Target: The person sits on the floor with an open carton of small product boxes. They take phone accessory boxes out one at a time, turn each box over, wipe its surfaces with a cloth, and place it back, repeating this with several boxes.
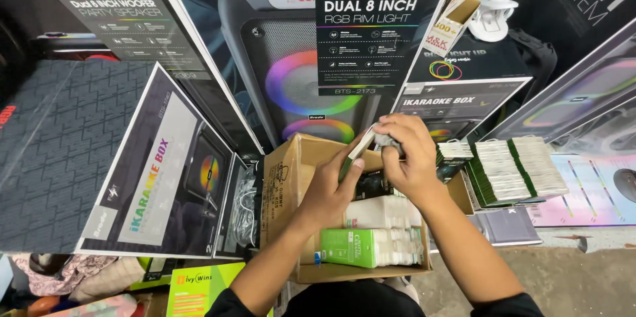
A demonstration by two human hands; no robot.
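Left hand: the left hand (pixel 333 188) is raised over the open brown cardboard carton (pixel 281 188), fingers closed on the lower part of a slim flat retail packet with a green edge and white face (pixel 354 153).
Right hand: the right hand (pixel 404 158) grips the upper end of the same slim packet, fingers curled tight around something grey at its top — what exactly is too small to tell.
Slim packet: held tilted between both hands, above the carton's far side, clear of the contents below.
Carton: it sits low in the middle of the view, just in front of the person, flaps open; inside lie white and green small boxes (pixel 371 245) packed side by side, with a dark item behind them.
Right of the carton: rows of thin green-and-white packets (pixel 513 170) stand on edge in a tight stack, near the right wrist but not touching it.
Left of the carton: a large dark box printed with a speaker picture (pixel 156 178) leans at an angle, and a clear bag of cables (pixel 246 201) sits between it and the carton.
Behind: a tall black speaker with a rainbow-lit ring (pixel 301 82) stands upright among more big dark cartons.
Floor: bare grey concrete (pixel 570 280) shows at the lower right.
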